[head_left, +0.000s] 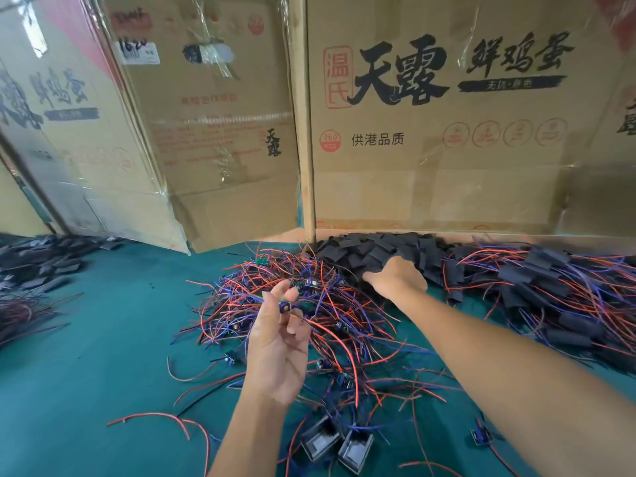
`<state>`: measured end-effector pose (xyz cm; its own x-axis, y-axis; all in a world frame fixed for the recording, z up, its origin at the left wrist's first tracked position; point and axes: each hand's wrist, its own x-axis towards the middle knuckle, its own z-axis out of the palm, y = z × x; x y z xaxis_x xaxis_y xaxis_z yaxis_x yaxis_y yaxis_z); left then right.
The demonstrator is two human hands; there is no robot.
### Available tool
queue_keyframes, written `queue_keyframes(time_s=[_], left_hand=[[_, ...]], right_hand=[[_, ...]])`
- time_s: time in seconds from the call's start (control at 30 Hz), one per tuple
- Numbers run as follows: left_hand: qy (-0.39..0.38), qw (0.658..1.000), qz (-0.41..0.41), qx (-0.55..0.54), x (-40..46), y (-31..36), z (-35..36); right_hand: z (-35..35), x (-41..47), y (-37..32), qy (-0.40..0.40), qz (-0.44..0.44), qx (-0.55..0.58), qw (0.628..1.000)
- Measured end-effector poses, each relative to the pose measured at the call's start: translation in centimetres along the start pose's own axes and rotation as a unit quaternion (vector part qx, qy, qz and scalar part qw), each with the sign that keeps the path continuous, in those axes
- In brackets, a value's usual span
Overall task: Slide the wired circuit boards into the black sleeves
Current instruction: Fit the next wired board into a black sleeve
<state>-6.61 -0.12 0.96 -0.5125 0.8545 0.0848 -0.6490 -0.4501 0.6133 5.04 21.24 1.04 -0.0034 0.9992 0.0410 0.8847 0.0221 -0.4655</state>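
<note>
- We are seeing the left hand [277,352] raised above the wire heap, palm up, and its grip is pinching a small wired circuit board [285,307] between thumb and fingers; red and blue wires are trailing from it down into the heap.
- The right hand [395,280] is reaching forward with its back to the camera, and it is resting on the pile of black sleeves [371,253]. Its fingertips are going into the pile, so we cannot tell if this grip is holding a sleeve or is only touching them.
- Between and under both hands the heap of wired boards [309,321] is lying on the green surface [103,339], with red and blue wires tangled and spreading to all sides.
- On the right side, beside the sleeve pile, a heap of boards already in sleeves [550,297] is lying, with their wires sticking out.
- Near the bottom edge, two small black open boxes [335,442] are lying among the wires.
- At the far left, another dark pile [38,263] is lying on the surface, too blurred to tell more.
- Behind everything, cardboard boxes [430,132] with printed characters are standing as a wall.
</note>
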Motion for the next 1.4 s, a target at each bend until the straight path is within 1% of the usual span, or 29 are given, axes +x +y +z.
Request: queue_keyframes(time_s=[0.1, 0.2, 0.27, 0.3, 0.4, 0.5, 0.63, 0.73, 0.93, 1.07, 1.13, 1.3, 1.4], left_hand=[[0.018, 1.0, -0.01, 0.004, 0.0, -0.2, 0.1], [0.048, 0.999, -0.008, -0.002, -0.1, -0.2, 0.2], [0.05, 0.999, -0.016, 0.01, -0.2, -0.1, 0.2], [0.046, 0.999, -0.018, 0.019, -0.3, -0.1, 0.3], [0.033, 0.999, -0.019, 0.021, -0.6, -0.4, 0.8], [0.022, 0.999, -0.014, 0.023, -1.0, -0.7, 1.5], [0.005, 1.0, -0.007, 0.026, -1.4, -1.1, 1.9], [-0.005, 0.999, -0.002, 0.033, -1.5, -1.2, 2.0], [-0.015, 0.999, 0.003, 0.048, -1.6, -1.3, 2.1], [-0.011, 0.999, 0.002, 0.043, -1.6, -1.4, 2.2], [-0.014, 0.999, 0.002, 0.043, -1.6, -1.4, 2.3], [-0.021, 0.999, -0.002, 0.046, -1.7, -1.5, 2.3], [-0.025, 0.999, -0.005, 0.044, -1.7, -1.6, 2.3]], right_hand=[[-1.5, -1.0, 0.4, -0.014, -0.01, 0.065, 0.998], [-3.4, -3.4, 2.1, -0.029, -0.083, 0.15, 0.985], [-4.5, -6.2, 4.2, -0.041, -0.131, 0.206, 0.969], [-5.1, -8.0, 5.4, -0.046, -0.152, 0.213, 0.964], [-6.5, -12.7, 9.4, -0.041, -0.21, 0.196, 0.957], [-7.2, -16.1, 12.4, -0.017, -0.234, 0.208, 0.95], [-7.5, -18.0, 13.4, 0.046, -0.259, 0.19, 0.946], [-7.1, -18.3, 13.2, 0.071, -0.295, 0.141, 0.942], [-7.0, -18.1, 13.7, 0.071, -0.319, 0.096, 0.94], [-6.9, -18.1, 13.9, 0.026, -0.317, 0.113, 0.941], [-6.6, -18.2, 13.8, 0.016, -0.321, 0.113, 0.94], [-5.8, -18.9, 13.3, 0.038, -0.328, 0.128, 0.935], [-5.6, -19.1, 13.0, 0.068, -0.33, 0.137, 0.931]])
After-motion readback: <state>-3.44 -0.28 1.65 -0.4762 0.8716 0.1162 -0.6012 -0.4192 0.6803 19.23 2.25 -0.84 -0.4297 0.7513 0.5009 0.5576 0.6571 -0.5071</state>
